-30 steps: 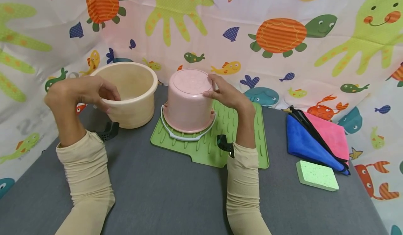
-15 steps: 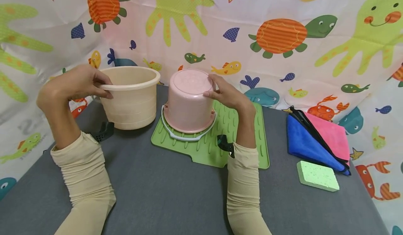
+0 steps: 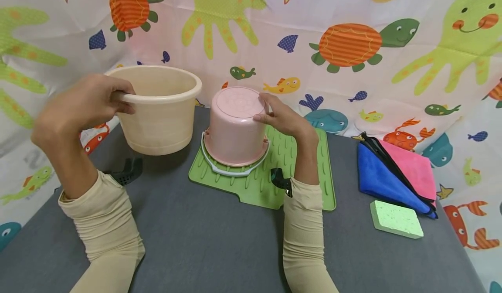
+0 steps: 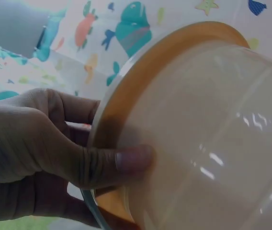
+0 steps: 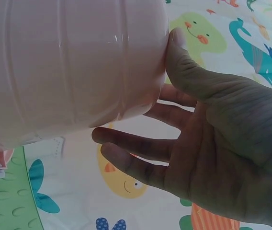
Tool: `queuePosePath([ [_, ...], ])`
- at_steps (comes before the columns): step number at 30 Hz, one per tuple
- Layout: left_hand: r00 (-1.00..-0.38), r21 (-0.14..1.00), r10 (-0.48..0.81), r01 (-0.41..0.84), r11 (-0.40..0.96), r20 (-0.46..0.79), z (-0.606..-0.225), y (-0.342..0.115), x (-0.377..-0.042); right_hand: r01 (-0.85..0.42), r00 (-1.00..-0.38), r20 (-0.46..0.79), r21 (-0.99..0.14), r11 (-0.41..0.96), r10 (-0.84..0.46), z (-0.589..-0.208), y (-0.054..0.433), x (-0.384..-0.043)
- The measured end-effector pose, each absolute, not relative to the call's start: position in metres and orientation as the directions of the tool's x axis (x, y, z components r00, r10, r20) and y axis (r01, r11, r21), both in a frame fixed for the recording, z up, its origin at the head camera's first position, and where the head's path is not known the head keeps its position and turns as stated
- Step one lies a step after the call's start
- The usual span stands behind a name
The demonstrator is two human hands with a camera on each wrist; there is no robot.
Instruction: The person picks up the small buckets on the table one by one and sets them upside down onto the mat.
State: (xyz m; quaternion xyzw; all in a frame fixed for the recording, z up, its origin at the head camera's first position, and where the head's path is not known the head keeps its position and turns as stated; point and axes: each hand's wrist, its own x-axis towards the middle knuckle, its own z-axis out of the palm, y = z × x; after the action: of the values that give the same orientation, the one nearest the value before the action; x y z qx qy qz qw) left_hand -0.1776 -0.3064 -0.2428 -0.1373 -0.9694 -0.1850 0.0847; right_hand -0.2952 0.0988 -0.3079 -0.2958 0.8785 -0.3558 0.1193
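Note:
My left hand (image 3: pixel 88 103) pinches the rim of a cream plastic bucket (image 3: pixel 158 125), its thumb (image 4: pixel 133 160) on the outer wall and the other fingers over the rim. The bucket is held upright, raised over the grey table at the left. A pink bucket (image 3: pixel 237 138) stands upside down on a green ridged drying mat (image 3: pixel 302 171), with its pale handle (image 3: pixel 225 172) hanging round the front. At the upturned base's right edge my right hand (image 3: pixel 286 118) touches it with the thumb (image 5: pixel 176 45) and fingers spread fairly straight.
On the right lie folded blue (image 3: pixel 382 175) and pink (image 3: pixel 412 162) cloths with black edging. A light green sponge (image 3: pixel 396 219) sits in front of them. A curtain (image 3: pixel 251 5) printed with sea animals rises behind the table.
My left hand has raised the cream bucket off the table, gripping its rim from the left side. My right hand and the pink bucket have stayed in place.

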Motion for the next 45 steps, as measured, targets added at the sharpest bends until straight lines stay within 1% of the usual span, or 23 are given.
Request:
queuePosePath([
  [4,-0.934,0.351,0.225,0.317,0.881,0.277,-0.24,-0.303,-0.168,-0.428,-0.803,-0.004,-0.692,0.582,-0.596,-0.308,0.098,-0.292],
  [6,-0.914,0.341,0.241,0.352,0.872,0.327,-0.239,-0.301,-0.166,-0.425,-0.805,-0.008,-0.69,0.586,-0.594,-0.307,0.098,-0.291],
  [12,-0.825,0.26,0.274,0.441,0.859,0.495,-0.234,-0.293,-0.156,-0.439,-0.804,-0.007,-0.667,0.602,-0.595,-0.307,0.099,-0.291],
  [16,-0.762,0.21,0.288,0.481,0.851,0.579,-0.23,-0.287,-0.148,-0.462,-0.799,0.005,-0.645,0.609,-0.601,-0.306,0.098,-0.29],
  [20,-0.698,0.182,0.308,0.534,0.826,0.647,-0.227,-0.277,-0.144,-0.505,-0.794,0.06,-0.619,0.601,-0.606,-0.306,0.097,-0.288],
  [23,-0.651,0.155,0.329,0.571,0.806,0.684,-0.225,-0.269,-0.142,-0.562,-0.777,0.152,-0.605,0.564,-0.612,-0.304,0.095,-0.285],
  [27,-0.574,0.088,0.378,0.623,0.777,0.727,-0.222,-0.26,-0.143,-0.638,-0.724,0.302,-0.634,0.436,-0.62,-0.294,0.096,-0.276],
  [30,-0.507,0.042,0.417,0.67,0.741,0.754,-0.22,-0.252,-0.146,-0.683,-0.661,0.42,-0.679,0.268,-0.622,-0.283,0.099,-0.268],
  [33,-0.436,0.045,0.43,0.742,0.669,0.79,-0.221,-0.241,-0.151,-0.718,-0.587,0.543,-0.692,0.076,-0.601,-0.275,0.106,-0.26],
  [36,-0.373,0.073,0.437,0.821,0.566,0.818,-0.224,-0.229,-0.157,-0.722,-0.529,0.64,-0.685,-0.102,-0.557,-0.269,0.111,-0.249],
  [38,-0.343,0.083,0.45,0.86,0.504,0.824,-0.225,-0.22,-0.16,-0.714,-0.508,0.683,-0.674,-0.188,-0.525,-0.266,0.116,-0.242],
  [41,-0.302,0.093,0.459,0.901,0.424,0.836,-0.226,-0.206,-0.167,-0.698,-0.495,0.732,-0.656,-0.287,-0.468,-0.261,0.125,-0.231],
  [45,-0.255,0.117,0.436,0.941,0.319,0.863,-0.23,-0.182,-0.176,-0.699,-0.493,0.773,-0.625,-0.348,-0.399,-0.254,0.144,-0.219],
])
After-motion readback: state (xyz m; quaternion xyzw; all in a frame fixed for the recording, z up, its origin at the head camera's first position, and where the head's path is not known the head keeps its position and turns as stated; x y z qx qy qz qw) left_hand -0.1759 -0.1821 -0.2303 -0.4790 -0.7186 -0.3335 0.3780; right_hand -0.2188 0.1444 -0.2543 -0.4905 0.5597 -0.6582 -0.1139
